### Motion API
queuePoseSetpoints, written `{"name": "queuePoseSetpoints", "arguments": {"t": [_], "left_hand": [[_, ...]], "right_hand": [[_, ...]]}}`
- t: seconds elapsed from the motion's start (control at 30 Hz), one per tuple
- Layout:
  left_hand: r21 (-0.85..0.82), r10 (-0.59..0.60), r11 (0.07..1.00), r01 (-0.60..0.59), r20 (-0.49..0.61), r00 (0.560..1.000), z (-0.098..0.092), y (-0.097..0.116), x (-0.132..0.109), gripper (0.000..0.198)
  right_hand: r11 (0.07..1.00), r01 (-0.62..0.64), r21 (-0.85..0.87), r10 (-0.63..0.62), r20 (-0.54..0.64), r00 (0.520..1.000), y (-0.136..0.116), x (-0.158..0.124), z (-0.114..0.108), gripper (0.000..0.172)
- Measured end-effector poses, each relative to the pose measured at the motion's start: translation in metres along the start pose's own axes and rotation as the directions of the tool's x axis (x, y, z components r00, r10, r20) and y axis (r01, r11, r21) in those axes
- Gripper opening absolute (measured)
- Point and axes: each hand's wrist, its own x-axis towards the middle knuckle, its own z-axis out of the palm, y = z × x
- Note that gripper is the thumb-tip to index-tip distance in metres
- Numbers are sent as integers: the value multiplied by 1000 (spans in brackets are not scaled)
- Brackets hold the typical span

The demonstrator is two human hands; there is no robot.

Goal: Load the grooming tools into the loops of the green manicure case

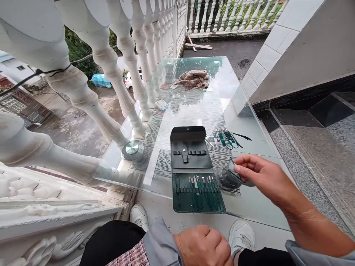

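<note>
An unfolded dark green manicure case (194, 168) lies near the glass table's front edge. Its lower panel holds several slim metal tools (203, 192) in loops; the loops on the upper panel hold nothing. To the right of the case, my right hand (259, 175) hovers over the table with thumb and fingers pinched around a thin dark green tool (234, 173), mostly covered by the fingers. My left hand (205, 245) is curled into a fist at my lap, below the case. Green scissors (233, 145), nail clippers (221, 136) and other small tools lie in a group behind my right hand.
The glass table (249, 129) has round metal-capped supports, one (133, 149) at the left front. A crumpled brown cloth (193, 79) and a small card (161, 105) lie farther back. White balusters (105, 74) line the left; stone steps (313, 147) rise on the right.
</note>
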Motion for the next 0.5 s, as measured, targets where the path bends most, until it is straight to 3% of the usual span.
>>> {"name": "queuePoseSetpoints", "arguments": {"t": [0.1,0.17,0.33,0.5], "left_hand": [[-11,9,1000,-9,3,1000,-3,-2,2,17],[-16,15,1000,-15,-7,1000,-6,-3,2,17],[-23,11,1000,-11,-5,1000,-4,-2,-4,17],[52,-6,999,-2,142,990,3,8,-14,21]], "right_hand": [[966,-68,250,32,144,989,-13,-4,32,49],[935,-112,337,42,209,977,-21,-5,53,52],[928,-163,336,52,317,947,-37,-5,87,34],[966,-133,220,42,377,925,-44,-4,103,22]]}}
